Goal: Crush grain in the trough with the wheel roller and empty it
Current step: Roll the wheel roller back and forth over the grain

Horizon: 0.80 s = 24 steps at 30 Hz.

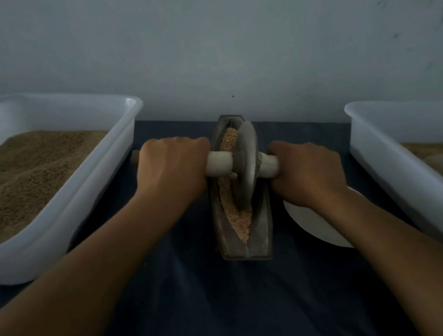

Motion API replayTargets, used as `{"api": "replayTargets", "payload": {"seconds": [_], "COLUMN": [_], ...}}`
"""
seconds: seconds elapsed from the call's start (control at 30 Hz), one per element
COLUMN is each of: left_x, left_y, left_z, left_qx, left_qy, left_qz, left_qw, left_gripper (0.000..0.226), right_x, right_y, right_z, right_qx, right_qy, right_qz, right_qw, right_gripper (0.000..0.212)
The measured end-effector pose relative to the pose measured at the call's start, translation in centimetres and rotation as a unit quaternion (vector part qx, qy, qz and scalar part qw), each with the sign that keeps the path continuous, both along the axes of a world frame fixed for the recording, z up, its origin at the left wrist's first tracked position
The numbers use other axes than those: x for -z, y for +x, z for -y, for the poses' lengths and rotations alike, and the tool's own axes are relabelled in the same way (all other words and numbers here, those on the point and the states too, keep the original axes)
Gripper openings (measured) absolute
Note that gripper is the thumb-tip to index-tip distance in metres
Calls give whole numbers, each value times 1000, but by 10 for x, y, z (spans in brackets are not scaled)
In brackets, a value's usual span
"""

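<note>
A narrow dark metal trough (264, 236) lies lengthwise on the table in the middle of the head view. Pale crushed grain (240, 222) fills its groove. The grey wheel roller (245, 164) stands upright in the groove near the trough's middle, with a pale wooden axle through it. My left hand (172, 169) grips the axle's left side. My right hand (306, 170) grips its right side. The axle's left tip pokes out beyond my left hand.
A white plastic tub (117, 165) heaped with brown grain sits at the left. Another white tub (383, 156) with paler material stands at the right. A white plate (317, 228) lies under my right wrist. A dark cloth (206, 312) covers the table; a wall rises behind.
</note>
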State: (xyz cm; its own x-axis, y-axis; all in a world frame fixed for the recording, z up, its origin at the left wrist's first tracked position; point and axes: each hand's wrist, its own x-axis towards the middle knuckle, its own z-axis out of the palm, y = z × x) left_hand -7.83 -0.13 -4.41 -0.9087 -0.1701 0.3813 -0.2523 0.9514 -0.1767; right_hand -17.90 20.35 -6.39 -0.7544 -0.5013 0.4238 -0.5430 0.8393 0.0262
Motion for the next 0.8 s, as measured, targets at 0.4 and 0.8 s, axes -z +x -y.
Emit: {"api": "replayTargets", "payload": {"seconds": [0.4, 0.8], "left_x": [10, 16], "left_y": [28, 44], "left_z": [-2, -4], "left_qx": [48, 76], "left_qy": [0, 15], "left_qz": [-60, -120], "left_qw": [997, 990], "left_gripper": [47, 39], "right_x": [-2, -7], "right_y": [36, 53], "right_z": [-13, -19], "right_qx": [-18, -75], "right_qy": [1, -31], "right_qz": [-57, -95], "right_qw": [998, 992], "right_gripper": [21, 19]}}
